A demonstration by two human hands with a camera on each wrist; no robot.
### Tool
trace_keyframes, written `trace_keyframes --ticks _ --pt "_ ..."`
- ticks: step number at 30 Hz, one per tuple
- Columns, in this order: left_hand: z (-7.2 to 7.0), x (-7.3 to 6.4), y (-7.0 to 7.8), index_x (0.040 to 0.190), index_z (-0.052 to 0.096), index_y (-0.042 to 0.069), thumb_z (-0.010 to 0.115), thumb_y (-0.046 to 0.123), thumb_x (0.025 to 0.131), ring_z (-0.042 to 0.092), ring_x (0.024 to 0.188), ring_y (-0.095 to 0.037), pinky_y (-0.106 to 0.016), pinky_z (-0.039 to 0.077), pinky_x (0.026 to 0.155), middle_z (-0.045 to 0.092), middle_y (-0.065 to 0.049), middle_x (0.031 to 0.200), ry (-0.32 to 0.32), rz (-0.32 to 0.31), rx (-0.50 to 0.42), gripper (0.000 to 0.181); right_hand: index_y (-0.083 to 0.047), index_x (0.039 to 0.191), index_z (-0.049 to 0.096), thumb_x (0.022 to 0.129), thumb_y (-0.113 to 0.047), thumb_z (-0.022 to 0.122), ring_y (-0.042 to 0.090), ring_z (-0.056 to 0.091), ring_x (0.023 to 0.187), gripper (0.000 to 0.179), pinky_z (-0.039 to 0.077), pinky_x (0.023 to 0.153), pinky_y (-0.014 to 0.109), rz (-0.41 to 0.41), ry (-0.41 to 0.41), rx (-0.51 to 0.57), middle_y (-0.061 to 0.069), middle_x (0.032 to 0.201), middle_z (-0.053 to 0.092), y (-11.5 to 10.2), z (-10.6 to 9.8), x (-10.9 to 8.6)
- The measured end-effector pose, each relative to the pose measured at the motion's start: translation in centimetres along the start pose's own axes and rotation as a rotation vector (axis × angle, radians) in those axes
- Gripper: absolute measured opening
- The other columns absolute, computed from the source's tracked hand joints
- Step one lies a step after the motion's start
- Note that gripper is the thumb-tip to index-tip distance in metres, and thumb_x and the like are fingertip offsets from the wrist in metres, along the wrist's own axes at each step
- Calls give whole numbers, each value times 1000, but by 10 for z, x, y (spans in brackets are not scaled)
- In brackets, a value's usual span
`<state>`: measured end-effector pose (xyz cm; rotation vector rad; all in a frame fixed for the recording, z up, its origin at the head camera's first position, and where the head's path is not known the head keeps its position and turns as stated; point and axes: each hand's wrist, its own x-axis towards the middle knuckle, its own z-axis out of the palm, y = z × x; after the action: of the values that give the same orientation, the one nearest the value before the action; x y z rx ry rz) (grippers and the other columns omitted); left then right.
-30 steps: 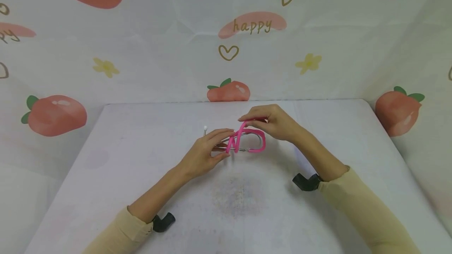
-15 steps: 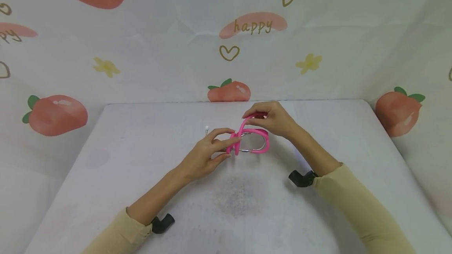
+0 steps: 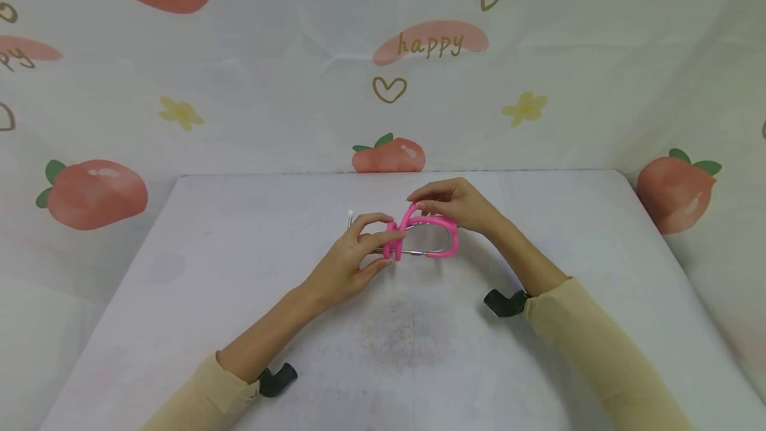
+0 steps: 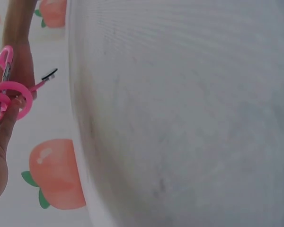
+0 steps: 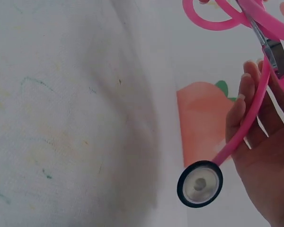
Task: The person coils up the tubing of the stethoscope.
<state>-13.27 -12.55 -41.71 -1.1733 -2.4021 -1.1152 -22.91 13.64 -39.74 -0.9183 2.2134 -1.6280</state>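
A stethoscope with pink tubing [image 3: 443, 221] and metal ear tubes is held above the table, its tubing wrapped in coils round its middle. My left hand [image 3: 345, 258] grips the coils and the metal tubes, with fingers over the front and the thumb below. A white ear tip [image 3: 350, 213] sticks up behind that hand. My right hand [image 3: 457, 203] pinches a length of tubing just above the coils. In the right wrist view, the round chest piece [image 5: 199, 184] with its black rim hangs at the tubing's end, beside the right hand's palm. The left wrist view shows the chest piece [image 4: 49, 74] edge-on.
A white table [image 3: 239, 231] with faint stains lies beneath the hands. Behind it hangs a white cloth backdrop [image 3: 287, 112] printed with peaches, hearts and flowers. Black curved pieces [image 3: 278, 380] are worn at both wrists.
My right hand rises with the tubing, then comes down again, and the raised loop is smaller. My left fingers have shifted to lie over the coils.
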Motion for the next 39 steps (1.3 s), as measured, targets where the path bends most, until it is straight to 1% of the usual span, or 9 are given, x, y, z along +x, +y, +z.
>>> trace_keyframes --ticks 6,10,14,17,22,27,29,34,39 --pt "-3 1 1 134 60 11 79 -1 82 69 93 -12 -23 56 88 45 -11 140 28 -11 -46 57 0 116 71 96 -8 66 33 64 99 22 57 84 29 49 -14 40 13 104 72 5 -2 0" --pt "-5 3 2 134 59 9 78 -2 83 69 96 -14 -24 55 89 45 -13 140 59 -20 -76 56 -2 120 70 98 -10 63 27 65 101 24 56 88 42 101 1 27 11 110 71 8 -2 -3" --pt "-8 5 2 134 59 8 77 -1 84 68 97 -15 -25 56 89 45 -12 140 79 -37 -76 55 0 125 66 99 -7 60 37 65 103 28 52 91 59 103 9 35 14 117 69 13 -1 -6" --pt "-9 7 2 134 60 7 77 -1 84 69 96 -16 -28 57 88 45 -12 139 93 -46 -81 53 0 127 65 99 -7 58 43 64 103 29 51 92 61 96 16 50 17 115 69 16 0 -9" --pt "-15 9 0 134 60 8 76 0 85 70 92 -16 -29 58 86 46 -11 139 131 -47 -90 52 4 126 63 99 -7 59 40 64 105 29 53 93 47 93 31 61 26 110 68 24 2 -13" --pt "-22 11 -2 135 60 10 76 0 85 70 91 -17 -27 58 85 47 -11 139 173 -58 -87 53 4 126 63 96 -9 65 28 65 105 33 55 86 30 123 77 6 22 112 70 29 4 -16" --pt "-23 11 -2 134 60 11 76 0 85 70 92 -18 -27 57 86 47 -10 139 180 -71 -84 52 3 125 64 95 -6 66 26 65 103 31 57 82 29 133 96 -5 20 111 71 31 5 -17" --pt "-24 11 -3 133 61 10 76 0 85 70 93 -19 -27 57 86 47 -10 139 190 -89 -70 51 6 121 65 92 0 67 36 66 92 29 61 74 37 117 138 11 19 104 70 30 12 -21" --pt "-24 12 -4 134 59 9 76 -1 84 70 95 -19 -34 58 86 47 -11 139 206 -93 -15 54 -5 117 72 89 -5 74 26 59 73 29 56 63 25 50 192 -182 5 85 62 24 21 -24"
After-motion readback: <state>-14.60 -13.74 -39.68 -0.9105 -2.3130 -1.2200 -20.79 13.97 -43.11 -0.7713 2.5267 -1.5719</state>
